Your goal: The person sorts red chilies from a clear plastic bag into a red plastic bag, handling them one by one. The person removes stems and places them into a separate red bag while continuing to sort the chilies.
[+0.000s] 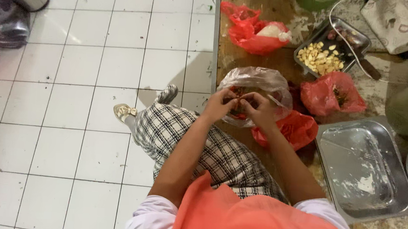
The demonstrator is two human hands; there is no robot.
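The clear plastic bag point(256, 82) lies at the centre of the frame, on the left edge of the wooden tabletop point(273, 9). Both hands meet over its open mouth. The left hand point(220, 104) has its fingers curled and pressed together in a pinching grip on a small dark red item point(237, 104) at the bag opening. The right hand point(261, 110) mirrors it, fingers closed on the same item from the other side. What the item is cannot be told, as the fingers cover most of it.

Just right of the right hand lies a crumpled red plastic bag point(294, 130), touching the clear bag. A second red bag point(332, 92), partly open, lies further right. A third red bag point(255, 32), with something white inside, lies above the clear bag, toward the upper centre of the frame.

A small metal tray point(351, 34) holding pale peeled cloves point(319, 56) stands in the upper right. A large empty steel tray point(363, 168) occupies the lower right.

The person wears a checked garment point(202, 143) and an orange apron point(254, 218). White floor tiles point(87, 73) fill the left half of the frame.
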